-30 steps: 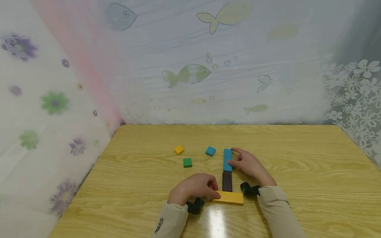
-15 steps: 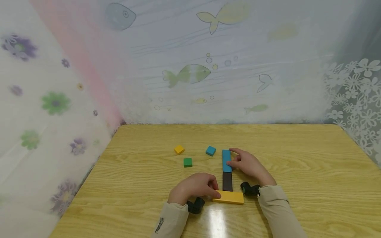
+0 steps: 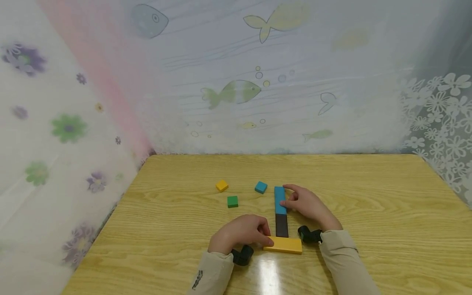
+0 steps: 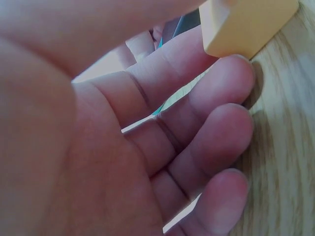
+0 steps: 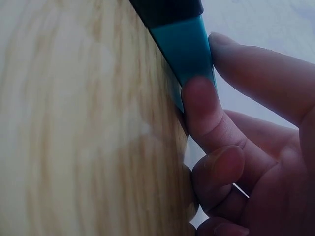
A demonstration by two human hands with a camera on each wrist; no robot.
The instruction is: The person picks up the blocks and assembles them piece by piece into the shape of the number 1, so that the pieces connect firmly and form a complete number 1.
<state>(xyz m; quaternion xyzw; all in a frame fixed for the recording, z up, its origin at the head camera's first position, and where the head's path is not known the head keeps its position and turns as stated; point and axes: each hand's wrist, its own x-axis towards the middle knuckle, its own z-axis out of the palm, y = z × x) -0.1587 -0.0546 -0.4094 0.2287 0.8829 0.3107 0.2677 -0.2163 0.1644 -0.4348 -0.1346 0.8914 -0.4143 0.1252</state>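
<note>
A long yellow block (image 3: pixel 284 245) lies crosswise on the table. My left hand (image 3: pixel 241 231) pinches its left end between thumb and index finger; in the left wrist view the other fingers curl beside the yellow block (image 4: pixel 251 24). A dark brown block (image 3: pixel 282 226) runs away from the yellow one, near the middle of its far side. In line with it, a long blue block (image 3: pixel 280 198) meets its far end. With thumb and index finger, my right hand (image 3: pixel 307 205) holds the blue block, which the right wrist view shows against the dark block (image 5: pixel 170 10).
Left of the blue block lie a small blue block (image 3: pixel 261 187), a small green block (image 3: pixel 232 201) and a small yellow block (image 3: pixel 222 185). The wooden table (image 3: pixel 166 229) ends at a curtain (image 3: pixel 236 123) printed with fish. Black wrist devices sit at both cuffs.
My right hand has shifted the long blue block slightly left and nearer, bringing it against the dark block. My left hand stays on the long yellow block.
</note>
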